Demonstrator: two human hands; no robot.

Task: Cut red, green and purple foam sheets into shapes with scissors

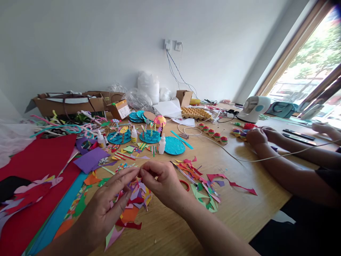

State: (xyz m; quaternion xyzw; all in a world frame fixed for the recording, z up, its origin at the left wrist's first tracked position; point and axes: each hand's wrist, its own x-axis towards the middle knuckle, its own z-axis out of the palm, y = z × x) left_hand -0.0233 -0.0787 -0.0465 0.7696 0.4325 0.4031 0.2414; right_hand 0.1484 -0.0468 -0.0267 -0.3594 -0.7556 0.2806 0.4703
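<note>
My left hand (110, 199) has its fingers stretched out and its thumb held apart from them. Its fingertips meet those of my right hand (160, 179), whose thumb and fingers are pinched together. Whatever the pinch holds is hidden or too small to name. Below both hands lies a pile of coloured paper scraps (130, 213). Just right of my right hand, red scissor handles (185, 185) show in part. More red and green paper scraps (204, 193) are spread to the right.
Behind my hands stand glue bottles (161, 145) and a bare blue disc (174, 145). Red paper sheets (29, 160) cover the left side. A white cable (231, 155) crosses the table towards a co-worker's hands (257, 137), which hold a painted egg-carton strip (239, 133).
</note>
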